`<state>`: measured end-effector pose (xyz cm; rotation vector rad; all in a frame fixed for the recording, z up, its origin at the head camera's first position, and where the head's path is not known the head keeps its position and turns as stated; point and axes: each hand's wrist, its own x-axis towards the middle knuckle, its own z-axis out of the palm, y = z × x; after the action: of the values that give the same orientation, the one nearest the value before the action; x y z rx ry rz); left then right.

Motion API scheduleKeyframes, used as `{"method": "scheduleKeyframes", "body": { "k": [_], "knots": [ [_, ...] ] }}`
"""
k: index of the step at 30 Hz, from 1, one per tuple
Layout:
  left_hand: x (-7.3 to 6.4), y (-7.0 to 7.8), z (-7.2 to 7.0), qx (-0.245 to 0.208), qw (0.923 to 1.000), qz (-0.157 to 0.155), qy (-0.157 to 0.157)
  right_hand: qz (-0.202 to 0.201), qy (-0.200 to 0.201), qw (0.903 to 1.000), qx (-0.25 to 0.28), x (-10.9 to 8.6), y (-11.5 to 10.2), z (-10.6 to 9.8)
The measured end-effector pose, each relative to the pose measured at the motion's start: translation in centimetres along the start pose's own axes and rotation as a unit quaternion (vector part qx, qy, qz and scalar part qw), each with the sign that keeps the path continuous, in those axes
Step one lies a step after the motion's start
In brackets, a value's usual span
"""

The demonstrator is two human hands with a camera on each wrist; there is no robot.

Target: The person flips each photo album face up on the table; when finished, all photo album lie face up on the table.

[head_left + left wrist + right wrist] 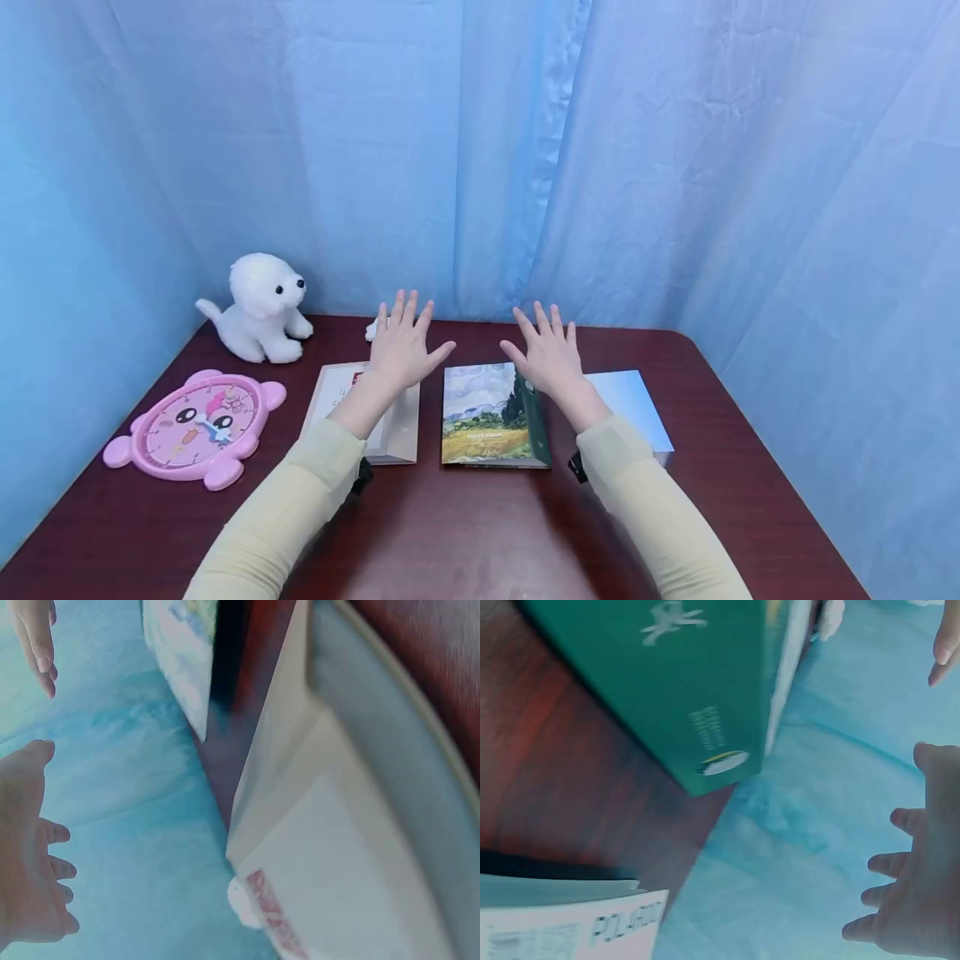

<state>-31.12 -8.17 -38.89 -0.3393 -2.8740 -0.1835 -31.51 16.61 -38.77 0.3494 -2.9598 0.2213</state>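
A narrow gap of room parts the pale book (393,433) from the painted book (483,421), and another parts that from the blue book (633,404); all 3 lie in a row across the desk (465,537). We have open room right of the blue book, out to the edge, and along the near side, under our sleeves (262,517). Our left grip (401,350) and right grip (550,358) hang in the air, both spread wide, apart from the books, our forearms screening parts of the outer 2. To the left we see a pink clock (202,425), with a white toy dog (262,312) sitting behind it. A small white thing (371,331) shows partly behind the left grip. Blue curtains (495,142) bound the far edge.
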Motion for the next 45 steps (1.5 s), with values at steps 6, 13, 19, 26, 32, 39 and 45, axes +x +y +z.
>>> {"method": "scheduleKeyframes", "body": {
  "k": [6, 13, 19, 26, 32, 39, 45],
  "knots": [
    [0.0, -1.6, -1.6, -0.017, 0.9998, 0.004, 0.008, -0.017, -0.001, 0.9999, 0.004, 0.2, -1.3, -1.5],
    [-0.7, -3.7, -3.1, -0.042, 0.9991, 0.008, -0.003, -0.036, -0.010, 0.9993, 0.002, -0.3, -3.3, -2.3],
    [-1.4, -5.4, -3.9, -0.055, 0.9984, 0.013, -0.011, -0.066, -0.020, 0.9976, 0.004, -0.9, -5.1, -2.3],
    [-2.5, -7.9, -3.1, -0.066, 0.9975, 0.024, -0.011, -0.105, -0.025, 0.9940, -0.016, -2.0, -6.9, -1.4],
    [-3.0, -9.7, -1.9, -0.065, 0.9975, 0.025, -0.013, -0.139, -0.035, 0.9896, -0.013, -3.2, -8.6, -0.1],
    [-3.3, -11.3, -0.3, -0.073, 0.9961, 0.049, -0.009, -0.167, -0.036, 0.9847, -0.033, -4.5, -10.3, 2.3],
    [-3.6, -12.1, 1.3, -0.074, 0.9945, 0.071, -0.021, -0.200, -0.052, 0.9777, -0.036, -5.3, -11.2, 4.4]
  ]
}}
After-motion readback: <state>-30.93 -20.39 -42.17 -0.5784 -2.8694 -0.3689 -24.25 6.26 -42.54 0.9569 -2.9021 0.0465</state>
